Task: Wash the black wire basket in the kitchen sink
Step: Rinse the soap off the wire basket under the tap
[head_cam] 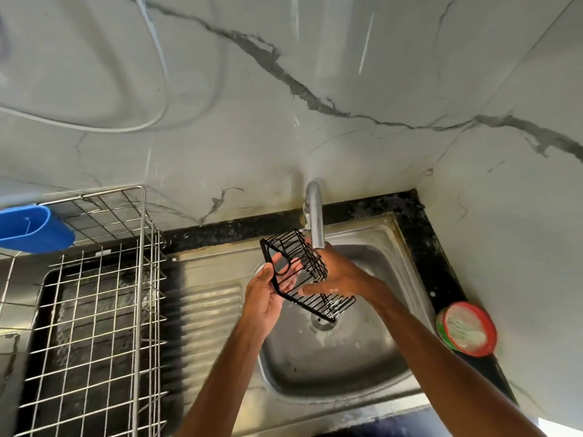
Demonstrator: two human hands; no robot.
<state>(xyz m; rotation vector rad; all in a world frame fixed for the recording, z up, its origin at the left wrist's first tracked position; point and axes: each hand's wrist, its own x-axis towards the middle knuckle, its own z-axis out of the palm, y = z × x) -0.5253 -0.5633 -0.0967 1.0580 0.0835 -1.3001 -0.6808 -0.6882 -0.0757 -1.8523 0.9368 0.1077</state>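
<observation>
The black wire basket (310,305) is held tilted above the steel sink bowl (372,357), just under the spout of the chrome tap (316,222). My left hand (266,298) holds its left frame from below, fingers reaching up behind the wires. My right hand (337,272) wraps around the basket's right side, thumb across the lower wires; it looks wet and soapy. Whether water runs from the tap cannot be told.
A steel wire dish rack (94,310) with a blue plastic cup holder (31,228) stands on the left drainboard. A red and green tub of dish soap (467,329) sits on the black counter edge at the right. Marble-patterned wall tiles rise behind the sink.
</observation>
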